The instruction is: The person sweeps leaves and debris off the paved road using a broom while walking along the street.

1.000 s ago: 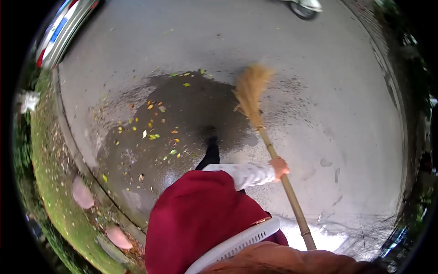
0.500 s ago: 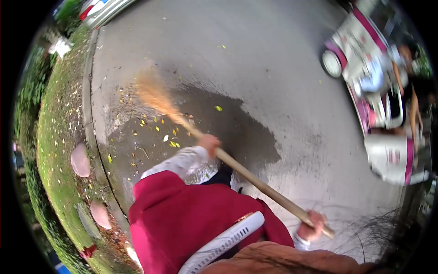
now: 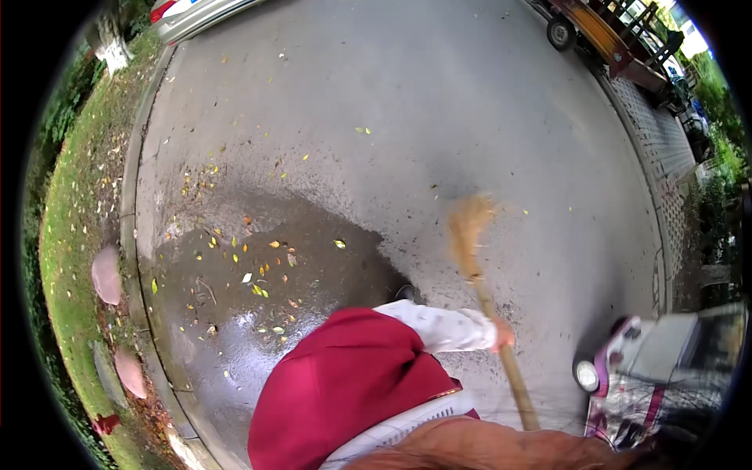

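Note:
A broom (image 3: 468, 235) with tan bristles and a long wooden handle crosses the right half of the head view. Its head is over the pavement, right of the dark puddle (image 3: 305, 243); motion blur hides whether it touches the ground. My left hand (image 3: 503, 335), reaching from a white patterned sleeve, is closed round the handle partway along. The lower end of the handle passes out of sight behind hair at the bottom. My right hand is out of view. Yellow and orange leaves (image 3: 258, 291) lie scattered in and around the wet patch.
A curb (image 3: 135, 196) and grass strip (image 3: 74, 204) with pinkish stones (image 3: 106, 276) run along the left. A silver car (image 3: 200, 19) stands at upper left. At lower right is a white and purple vehicle (image 3: 658, 368); an orange cart (image 3: 603, 35) stands at upper right.
The broom head has swung from the puddle's left side to the pavement on its right. My left hand moved right with the handle. My right hand has left view; the white and purple vehicle appears lower.

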Tool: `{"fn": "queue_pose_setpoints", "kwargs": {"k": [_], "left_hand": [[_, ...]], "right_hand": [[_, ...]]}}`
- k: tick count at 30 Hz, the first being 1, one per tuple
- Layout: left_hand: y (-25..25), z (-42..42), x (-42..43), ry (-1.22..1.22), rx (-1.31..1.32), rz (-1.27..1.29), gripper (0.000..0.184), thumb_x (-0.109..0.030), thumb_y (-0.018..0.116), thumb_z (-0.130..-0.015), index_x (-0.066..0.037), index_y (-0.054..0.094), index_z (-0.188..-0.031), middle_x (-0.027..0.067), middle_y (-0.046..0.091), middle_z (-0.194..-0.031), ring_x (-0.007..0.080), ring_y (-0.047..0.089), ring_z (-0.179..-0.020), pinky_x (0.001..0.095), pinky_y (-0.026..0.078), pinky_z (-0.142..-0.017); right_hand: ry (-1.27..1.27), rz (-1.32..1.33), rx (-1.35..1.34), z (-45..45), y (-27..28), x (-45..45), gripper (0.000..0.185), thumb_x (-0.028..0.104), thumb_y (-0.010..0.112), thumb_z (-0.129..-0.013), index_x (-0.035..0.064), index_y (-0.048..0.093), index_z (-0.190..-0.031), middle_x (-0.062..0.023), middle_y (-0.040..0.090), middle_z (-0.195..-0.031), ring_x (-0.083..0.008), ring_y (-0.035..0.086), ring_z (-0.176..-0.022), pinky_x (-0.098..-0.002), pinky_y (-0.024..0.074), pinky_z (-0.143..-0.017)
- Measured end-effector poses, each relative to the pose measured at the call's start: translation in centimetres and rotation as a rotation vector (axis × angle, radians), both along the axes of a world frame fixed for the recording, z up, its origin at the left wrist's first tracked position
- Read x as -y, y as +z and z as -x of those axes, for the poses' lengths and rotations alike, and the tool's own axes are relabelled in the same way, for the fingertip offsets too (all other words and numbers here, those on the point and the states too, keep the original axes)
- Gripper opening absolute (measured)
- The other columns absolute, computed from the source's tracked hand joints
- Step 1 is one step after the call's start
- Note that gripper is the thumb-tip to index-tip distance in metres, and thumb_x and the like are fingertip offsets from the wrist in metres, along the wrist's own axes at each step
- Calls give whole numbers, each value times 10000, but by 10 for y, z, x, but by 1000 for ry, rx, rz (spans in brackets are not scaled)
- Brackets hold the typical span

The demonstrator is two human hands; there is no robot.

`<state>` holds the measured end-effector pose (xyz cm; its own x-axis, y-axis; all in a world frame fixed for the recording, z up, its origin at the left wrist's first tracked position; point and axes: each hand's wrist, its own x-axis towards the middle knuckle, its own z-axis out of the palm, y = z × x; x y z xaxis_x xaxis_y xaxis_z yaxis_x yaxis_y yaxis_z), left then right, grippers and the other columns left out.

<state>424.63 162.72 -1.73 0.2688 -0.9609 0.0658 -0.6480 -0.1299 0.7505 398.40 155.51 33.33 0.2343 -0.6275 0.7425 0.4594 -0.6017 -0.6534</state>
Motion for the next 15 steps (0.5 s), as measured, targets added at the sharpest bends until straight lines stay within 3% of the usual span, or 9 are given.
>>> {"fn": "queue_pose_setpoints", "kwargs": {"k": [1,4,5,6,7,8,10,11,15], "left_hand": [[-10,-11,-28,24,-16,-94,187,-182,679,-524,-169,625,-702,81,613,-680,334,603,-666,454,464,-588],[-46,-68,-136,507,-65,10,162,-168,665,-533,-135,621,-684,123,612,-701,355,597,-700,458,470,-618],[-45,-103,-175,554,-14,-328,161,-176,675,-557,-150,642,-713,121,620,-728,349,602,-740,444,485,-662],[-69,-136,-223,596,26,-391,193,-194,690,-585,-159,665,-773,114,631,-751,331,614,-776,429,498,-701],[-131,-172,-271,653,-77,-692,242,-192,703,-589,-168,676,-829,108,641,-785,316,623,-806,421,501,-718],[-120,-194,-329,713,-86,-734,254,-193,712,-584,-169,674,-835,98,644,-809,302,625,-825,414,501,-720],[-70,-219,-425,838,-26,-793,343,-160,745,-517,-161,656,-848,100,629,-814,318,597,-852,418,480,-737],[-52,-207,-450,1061,41,-668,289,-153,733,-512,-150,639,-785,87,620,-800,319,588,-820,419,467,-735],[8,-173,-471,1588,146,-638,195,-147,687,-536,-128,587,-702,84,586,-769,297,566,-811,409,444,-748]], "right_hand": [[62,-98,-10,-23,-14,21,160,178,553,-782,125,434,-688,7,421,-603,-147,464,-590,-363,423,-646],[288,-426,-71,-110,-80,57,136,148,563,-758,109,450,-691,-16,435,-613,-164,479,-611,-399,439,-674],[372,-548,-129,-146,-112,54,129,138,566,-750,103,456,-692,-23,440,-617,-169,484,-618,-411,444,-683],[470,-677,-206,-187,-141,41,122,128,569,-742,97,461,-693,-31,444,-620,-175,489,-624,-423,449,-692],[589,-773,-268,-236,-166,14,116,118,572,-734,92,467,-695,-39,449,-624,-181,494,-631,-435,454,-701],[731,-896,-265,-295,-176,-27,109,99,563,-771,105,457,-749,-42,460,-660,-177,487,-654,-457,448,-746],[1063,-759,-483,-383,-157,-76,180,170,543,-876,117,417,-759,-6,425,-644,-175,475,-703,-419,407,-830],[1146,-767,-519,-417,-148,-88,192,167,519,-886,115,405,-742,-7,420,-639,-175,470,-700,-418,401,-838],[1626,-802,-554,-562,-138,-113,189,115,456,-875,124,362,-712,14,397,-602,-150,441,-635,-400,418,-795]]}}
